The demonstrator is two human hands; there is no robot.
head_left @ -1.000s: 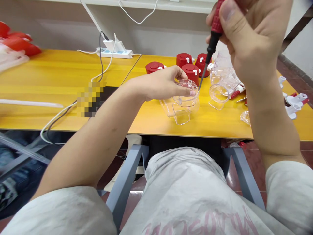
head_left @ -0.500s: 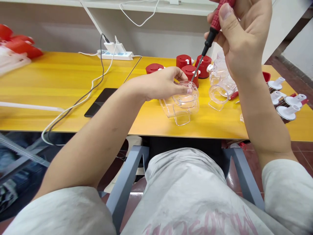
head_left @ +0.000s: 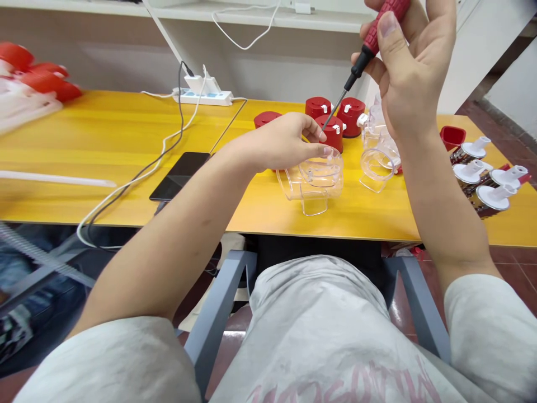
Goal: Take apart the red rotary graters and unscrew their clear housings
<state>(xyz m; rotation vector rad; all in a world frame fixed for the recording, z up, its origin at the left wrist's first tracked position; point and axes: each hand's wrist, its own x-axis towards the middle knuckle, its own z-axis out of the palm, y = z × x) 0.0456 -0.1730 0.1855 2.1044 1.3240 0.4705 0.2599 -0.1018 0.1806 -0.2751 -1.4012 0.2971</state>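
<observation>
My right hand [head_left: 413, 67] is closed around the red handle of a screwdriver [head_left: 356, 70], whose shaft slants down to the left. Its tip meets the bent fingertips of my left hand [head_left: 293, 143]. The left thumb stretches along the top rim of a clear plastic housing [head_left: 321, 182], which rests on the table on a square-shaped foot. Whether a small piece sits between the left fingers cannot be seen. Just behind are several red round parts with white tabs, one of them a red cap [head_left: 331, 131].
More clear housings [head_left: 377, 162] stand right of centre. Grater-like drums with white stems [head_left: 495, 193] and a red hopper [head_left: 453, 137] lie at the far right. A black phone [head_left: 180, 176], cables and a power strip [head_left: 210, 98] are on the left.
The screwdriver tip has lifted away from the clear housing and shifted slightly left to the left fingertips. My left hand has risen a little relative to the housing.
</observation>
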